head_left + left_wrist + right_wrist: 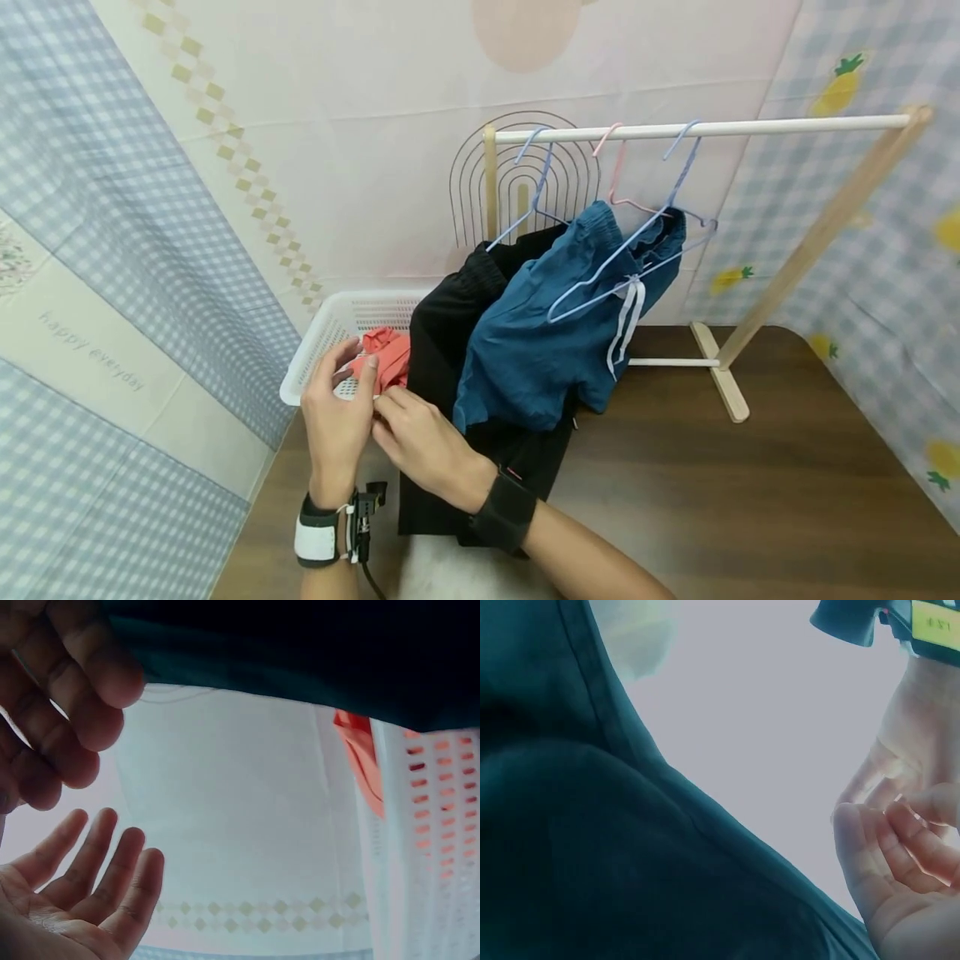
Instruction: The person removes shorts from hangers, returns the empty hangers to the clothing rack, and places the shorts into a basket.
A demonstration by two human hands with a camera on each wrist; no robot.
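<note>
Where the two hands meet at the near edge of the white basket (pixel 330 329), the left hand (pixel 337 408) stands with fingers straight and spread, its grip apart and holding nothing, as the left wrist view confirms. Beside it, the right hand (pixel 420 442) has its fingertips touching the left palm; its fingers are loosely bent, and whether they pinch anything cannot be told. Just beyond the fingertips an orange garment (pixel 386 358) lies in the basket, not held by either hand. To the right, black shorts (pixel 442 333) and blue shorts (pixel 525 350) hang from wire hangers on the wooden rack (pixel 705 129), the black pair reaching down to the brown surface (pixel 735 500) and draping over the basket's right end. A pink hanger (pixel 617 167) hangs bare between the two blue hangers. Both wrists carry bands.
</note>
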